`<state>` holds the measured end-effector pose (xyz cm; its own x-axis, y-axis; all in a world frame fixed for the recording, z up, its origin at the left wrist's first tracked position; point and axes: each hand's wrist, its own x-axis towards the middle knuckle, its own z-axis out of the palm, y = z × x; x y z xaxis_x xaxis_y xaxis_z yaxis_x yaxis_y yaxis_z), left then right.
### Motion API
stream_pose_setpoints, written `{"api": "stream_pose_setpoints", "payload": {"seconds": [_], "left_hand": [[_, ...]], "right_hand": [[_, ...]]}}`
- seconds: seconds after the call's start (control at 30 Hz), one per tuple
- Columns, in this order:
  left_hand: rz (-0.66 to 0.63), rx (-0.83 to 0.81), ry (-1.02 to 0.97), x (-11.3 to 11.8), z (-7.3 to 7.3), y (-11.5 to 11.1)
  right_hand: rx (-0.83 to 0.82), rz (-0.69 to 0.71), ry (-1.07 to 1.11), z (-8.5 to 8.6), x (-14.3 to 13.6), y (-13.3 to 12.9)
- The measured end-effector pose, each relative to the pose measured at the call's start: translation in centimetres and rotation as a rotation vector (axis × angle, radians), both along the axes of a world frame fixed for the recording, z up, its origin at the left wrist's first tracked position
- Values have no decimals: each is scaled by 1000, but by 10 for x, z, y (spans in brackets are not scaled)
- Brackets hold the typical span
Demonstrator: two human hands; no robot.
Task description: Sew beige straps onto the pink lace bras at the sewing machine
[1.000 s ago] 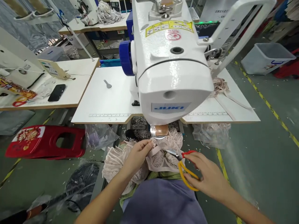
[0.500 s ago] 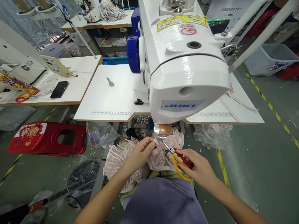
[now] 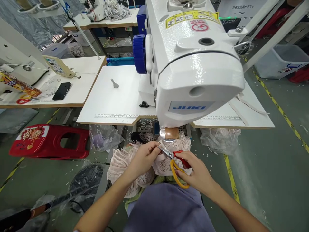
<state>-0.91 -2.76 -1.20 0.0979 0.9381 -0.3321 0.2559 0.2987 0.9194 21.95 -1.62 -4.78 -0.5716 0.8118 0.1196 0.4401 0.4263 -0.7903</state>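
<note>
In front of the white sewing machine [image 3: 200, 87], my left hand [image 3: 145, 156] pinches the edge of a pale pink lace piece [image 3: 161, 165]. My right hand [image 3: 196, 170] grips scissors [image 3: 177, 167] with one red and one yellow handle loop. The scissor blades point up and left, their tips at the fabric beside my left fingertips. A bundle of pale pink lace and straps [image 3: 130, 170] lies on my lap to the left, under my left forearm. Just beyond my hands is the machine's sewing end, with a brown-covered part [image 3: 172, 133].
The white machine table [image 3: 113, 100] has a ruler strip along its front edge. A red stool [image 3: 50, 141] stands on the floor at left. Plastic bags [image 3: 105, 138] hang below the table. A phone [image 3: 62, 91] lies on the neighbouring table.
My right hand and the scissors have moved left, bringing the blades up to my left fingertips. The handle loops sit closer together. My left hand has stayed nearly in place.
</note>
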Motion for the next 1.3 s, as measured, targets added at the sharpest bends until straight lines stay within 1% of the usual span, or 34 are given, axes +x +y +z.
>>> {"api": "stream_pose_setpoints", "payload": {"seconds": [0.13, 0.27, 0.37, 0.43, 0.47, 0.53, 0.57, 0.63, 0.7, 0.73, 0.77, 0.8, 0.83, 0.87, 0.9, 0.93, 0.97, 1.0, 1.03, 1.07, 1.1, 1.13, 1.17, 1.2, 1.23, 1.3], "left_hand": [[28, 15, 44, -1, -1, 1], [75, -11, 22, 1, -4, 1], [122, -4, 21, -1, -2, 2], [106, 54, 94, -4, -2, 2], [91, 101, 162, -6, -3, 2], [59, 211, 330, -9, -6, 3], [41, 260, 405, -10, -6, 4], [-18, 313, 475, -11, -5, 8], [-115, 270, 439, -12, 1, 13], [-182, 218, 394, -13, 5, 16], [-257, 155, 332, -14, 9, 18], [-325, 94, 263, -16, 13, 20], [-375, 47, 208, -18, 15, 22], [-401, 23, 190, -19, 16, 22], [-401, 21, 224, -20, 15, 20], [-386, 47, 317, -19, 13, 18], [-368, 111, 457, -16, 11, 15], [-354, 212, 611, -11, 8, 10], [-341, 348, 737, -4, 6, 6], [-329, 501, 814, 4, 5, 2], [-317, 655, 840, 13, 5, -2], [-310, 788, 827, 22, 5, -5], [-310, 886, 797, 30, 6, -8], [-314, 956, 765, 37, 7, -9], [-314, 1000, 744, 44, 9, -9], [-253, 1014, 714, 54, 11, -8]], "right_hand": [[-86, -7, 10, -1, 2, 1], [-138, -56, -15, -1, 8, -5], [-180, -114, -74, -2, 22, -8], [-211, -113, -152, -2, 37, -4], [-226, -100, -200, -1, 45, 2], [-237, -103, -302, 2, 60, 22], [-222, -141, -353, 4, 66, 37], [-132, -293, -444, 8, 73, 75], [11, -448, -517, 11, 76, 120], [71, -490, -549, 13, 77, 142], [111, -489, -590, 14, 78, 161], [138, -455, -631, 14, 79, 177], [172, -416, -652, 15, 79, 187], [213, -385, -647, 15, 78, 190], [258, -375, -608, 15, 75, 186], [294, -382, -533, 16, 72, 175], [305, -381, -436, 16, 67, 158], [272, -357, -334, 16, 60, 136], [179, -273, -247, 17, 53, 112], [41, -79, -195, 16, 45, 88], [-104, 124, -176, 16, 37, 64], [-188, 239, -186, 15, 29, 44], [-226, 256, -194, 13, 21, 27], [-260, 244, -181, 11, 14, 15], [-284, 203, -132, 10, 8, 8], [-367, 118, 81, 9, 1, 3]]}}
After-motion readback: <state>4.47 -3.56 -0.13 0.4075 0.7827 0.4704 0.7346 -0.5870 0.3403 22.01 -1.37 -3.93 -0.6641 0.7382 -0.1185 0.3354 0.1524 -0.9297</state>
